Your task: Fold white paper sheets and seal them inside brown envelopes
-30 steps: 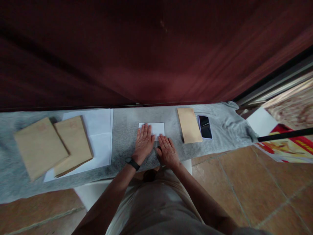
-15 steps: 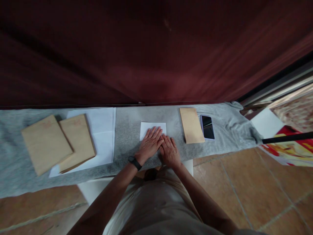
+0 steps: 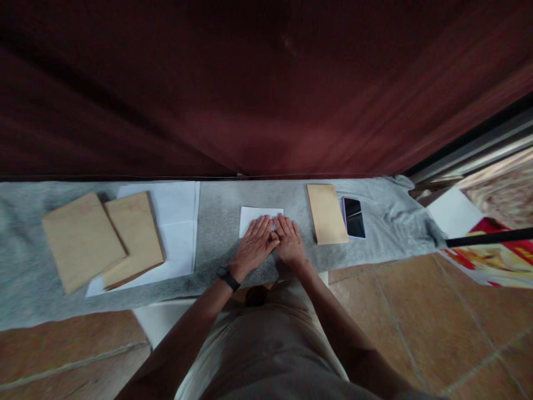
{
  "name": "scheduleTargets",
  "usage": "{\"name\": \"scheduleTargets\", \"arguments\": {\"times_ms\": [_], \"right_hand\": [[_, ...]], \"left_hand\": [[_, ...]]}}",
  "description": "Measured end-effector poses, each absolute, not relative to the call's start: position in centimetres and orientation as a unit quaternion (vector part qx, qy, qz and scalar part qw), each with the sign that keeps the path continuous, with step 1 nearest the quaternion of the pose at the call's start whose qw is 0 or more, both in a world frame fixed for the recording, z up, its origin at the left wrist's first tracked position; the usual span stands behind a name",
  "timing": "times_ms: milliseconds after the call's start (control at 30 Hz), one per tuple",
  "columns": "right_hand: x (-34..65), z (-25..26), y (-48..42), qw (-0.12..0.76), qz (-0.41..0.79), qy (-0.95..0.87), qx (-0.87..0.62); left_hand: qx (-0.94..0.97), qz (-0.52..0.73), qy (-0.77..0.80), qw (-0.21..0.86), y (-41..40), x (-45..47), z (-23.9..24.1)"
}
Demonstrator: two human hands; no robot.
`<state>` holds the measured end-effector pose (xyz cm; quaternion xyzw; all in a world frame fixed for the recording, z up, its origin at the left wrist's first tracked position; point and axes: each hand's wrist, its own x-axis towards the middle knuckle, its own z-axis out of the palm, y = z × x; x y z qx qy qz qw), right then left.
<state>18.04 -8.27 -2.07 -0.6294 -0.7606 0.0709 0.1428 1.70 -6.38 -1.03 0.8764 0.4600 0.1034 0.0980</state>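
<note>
Your left hand [image 3: 255, 244] and right hand [image 3: 290, 243] lie palm down side by side, thumbs close together between them. The fingers of both are extended flat, clasping nothing, their tips resting on a small white paper [image 3: 255, 212]. That paper lies beneath your fingertips, its far edge and left end exposed, on the grey cloth [image 3: 220, 222] covering the table. Right of your right fingers, well clear, is a brown kraft-paper rectangle [image 3: 327, 215]; just beyond it, a smartphone [image 3: 354, 218]. Well left of your left fingers, two overlapping brown kraft-paper pieces [image 3: 85, 244] lie partly over large white sheets [image 3: 180, 236].
</note>
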Motion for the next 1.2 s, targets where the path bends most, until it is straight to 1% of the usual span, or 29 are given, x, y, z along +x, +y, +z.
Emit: {"name": "scheduleTargets", "arguments": {"times_ms": [267, 400, 567, 733, 900, 967, 1067, 1133, 1200], "right_hand": [[18.7, -2.8, -8.7, 0.176, 0.037, -0.712, -0.679], [18.9, -3.0, -8.9, 0.195, 0.046, -0.680, -0.705], [18.1, -3.5, -8.7, 0.225, 0.081, -0.658, -0.714], [17.9, -4.1, -7.9, 0.291, 0.112, -0.637, -0.705], [18.3, -4.0, -7.2, 0.363, 0.171, -0.642, -0.653], [18.4, -3.6, -7.2, 0.370, 0.186, -0.644, -0.643], [18.2, -2.7, -7.6, 0.371, 0.158, -0.644, -0.651], [18.0, -2.0, -8.0, 0.357, 0.137, -0.661, -0.645], [17.7, -1.3, -8.5, 0.326, 0.130, -0.694, -0.628]], "left_hand": [[0.838, 0.113, 0.530, 0.065, -7.3, -0.9, -1.6], [0.831, 0.060, 0.550, 0.067, -7.1, -1.0, -0.9], [0.853, 0.007, 0.520, 0.045, -7.1, 1.0, 0.7], [0.874, 0.031, 0.482, 0.056, -7.7, 2.3, 1.9], [0.885, 0.029, 0.462, 0.048, -7.4, 2.7, 2.8], [0.884, 0.019, 0.466, 0.037, -7.2, 3.1, 2.9], [0.888, 0.012, 0.459, 0.005, -7.1, 3.3, 3.0], [0.893, 0.015, 0.449, -0.012, -7.0, 3.0, 3.1], [0.895, 0.023, 0.445, -0.020, -6.9, 2.6, 3.5]]}}
